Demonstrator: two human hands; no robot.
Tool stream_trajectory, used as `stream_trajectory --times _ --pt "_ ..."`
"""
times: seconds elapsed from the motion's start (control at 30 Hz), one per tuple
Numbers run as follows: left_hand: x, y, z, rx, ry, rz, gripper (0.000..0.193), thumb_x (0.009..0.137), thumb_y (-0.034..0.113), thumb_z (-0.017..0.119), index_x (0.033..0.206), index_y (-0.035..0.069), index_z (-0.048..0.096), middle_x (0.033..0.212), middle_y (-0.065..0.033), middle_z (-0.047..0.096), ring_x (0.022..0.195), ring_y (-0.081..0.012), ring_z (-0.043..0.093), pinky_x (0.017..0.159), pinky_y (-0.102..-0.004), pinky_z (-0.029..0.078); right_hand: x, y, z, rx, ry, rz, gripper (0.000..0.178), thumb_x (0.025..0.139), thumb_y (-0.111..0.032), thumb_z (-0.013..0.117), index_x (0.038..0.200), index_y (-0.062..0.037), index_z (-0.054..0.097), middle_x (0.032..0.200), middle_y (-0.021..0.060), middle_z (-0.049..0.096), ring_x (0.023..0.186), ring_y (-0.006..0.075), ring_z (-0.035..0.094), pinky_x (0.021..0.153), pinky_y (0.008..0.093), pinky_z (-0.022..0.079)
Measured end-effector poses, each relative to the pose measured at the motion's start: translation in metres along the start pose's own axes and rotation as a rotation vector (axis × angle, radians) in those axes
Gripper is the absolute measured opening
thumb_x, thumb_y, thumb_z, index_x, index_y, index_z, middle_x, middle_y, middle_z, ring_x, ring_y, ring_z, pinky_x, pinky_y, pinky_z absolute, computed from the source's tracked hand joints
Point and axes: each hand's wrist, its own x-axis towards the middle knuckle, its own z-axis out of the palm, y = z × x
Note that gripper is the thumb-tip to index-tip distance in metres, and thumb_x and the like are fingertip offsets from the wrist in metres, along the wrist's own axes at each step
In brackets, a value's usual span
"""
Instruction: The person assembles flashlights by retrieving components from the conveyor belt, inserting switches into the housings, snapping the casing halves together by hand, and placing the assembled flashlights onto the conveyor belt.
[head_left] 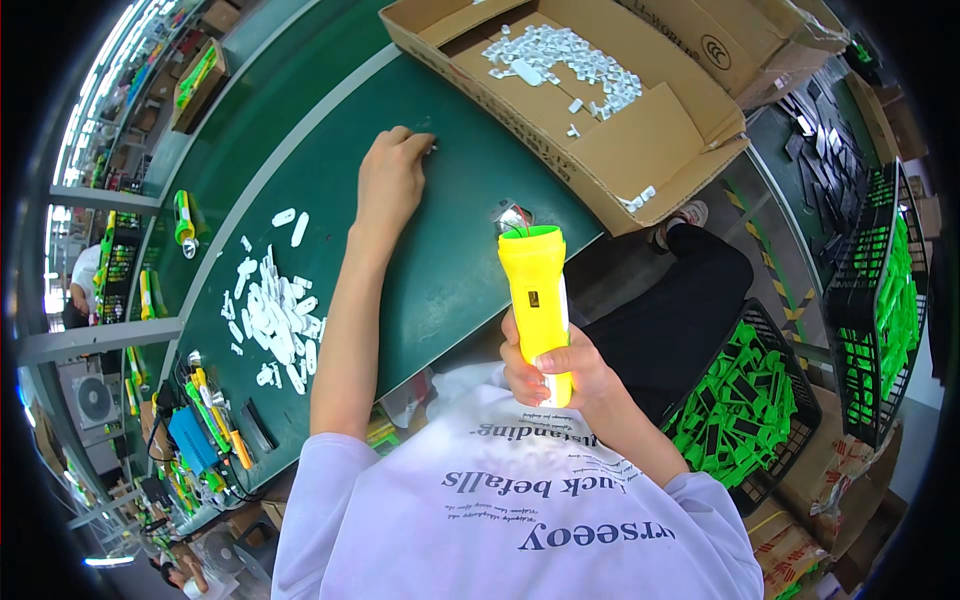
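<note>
My right hand (560, 365) is wrapped round the lower part of a yellow flashlight body (535, 280), held upright above my lap. Its open green-rimmed top has a silver reflector with a bulb (511, 217) hanging loose on thin wires. Out over the green table (450, 230), my left hand (393, 170) is pinched closed at the fingertips. A small white piece (431, 150) shows at those fingertips; its exact shape is too small to make out. Nearer me, left of that forearm, lies a loose pile of white plastic strips (275, 315).
A cardboard box (640, 150) of small white parts stands at the back right. Black crates (800, 390) with green plastic pieces are on the right. A yellow-green flashlight (184, 222) lies at the left, and a blue box (193, 440) sits among tools.
</note>
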Motion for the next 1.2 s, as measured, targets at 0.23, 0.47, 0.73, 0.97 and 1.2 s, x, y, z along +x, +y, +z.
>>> stream_trajectory --times 0.23,0.47,0.73,0.97,1.2 --pt "-0.017 0.020 -0.009 -0.108 -0.073 -0.047 0.009 0.084 0.002 0.063 0.091 -0.001 0.067 0.088 -0.0143 0.064 0.083 -0.0320 0.062 0.075 -0.0378 0.050 -0.006 -0.006 -0.008 0.024 -0.056 -0.058 0.036 0.077 -0.008 0.071 0.102 -0.0043 0.046 0.068 0.0066 0.050 0.053 0.0145 0.050 0.048 0.0303 0.043" --pt "-0.043 0.047 -0.023 -0.255 -0.135 -0.068 0.018 0.081 -0.007 0.063 0.097 -0.001 0.065 0.087 -0.0124 0.062 0.079 -0.0236 0.065 0.072 -0.0323 0.052 -0.004 -0.004 -0.011 0.012 -0.085 -0.077 0.037 0.078 -0.011 0.071 0.105 -0.0047 0.046 0.069 0.0067 0.051 0.054 0.0151 0.052 0.050 0.0312 0.044" --pt "-0.064 0.107 -0.043 -0.910 -0.174 -0.437 0.010 0.087 -0.008 0.064 0.096 -0.005 0.067 0.090 -0.0063 0.061 0.082 -0.0133 0.063 0.076 -0.0244 0.052 -0.002 -0.004 -0.014 0.007 -0.060 -0.123 0.039 0.078 -0.012 0.071 0.108 -0.0044 0.047 0.070 0.0071 0.051 0.056 0.0162 0.053 0.052 0.0320 0.046" --pt "-0.079 0.130 -0.057 -1.126 -0.211 -0.271 0.014 0.080 -0.007 0.072 0.092 -0.004 0.066 0.087 -0.0093 0.065 0.080 -0.0134 0.063 0.071 -0.0257 0.049 -0.003 -0.004 -0.009 -0.056 0.003 -0.125 0.039 0.076 -0.008 0.070 0.107 -0.0027 0.046 0.070 0.0091 0.052 0.054 0.0177 0.052 0.052 0.0330 0.046" --pt "-0.070 0.140 -0.056 -0.872 -0.105 -0.123 0.013 0.074 -0.005 0.072 0.085 0.002 0.069 0.081 -0.0074 0.067 0.069 -0.0173 0.065 0.060 -0.0272 0.050 -0.002 -0.003 -0.010 -0.150 0.031 -0.137 0.039 0.075 -0.009 0.070 0.105 -0.0021 0.046 0.070 0.0099 0.053 0.053 0.0182 0.053 0.050 0.0327 0.046"
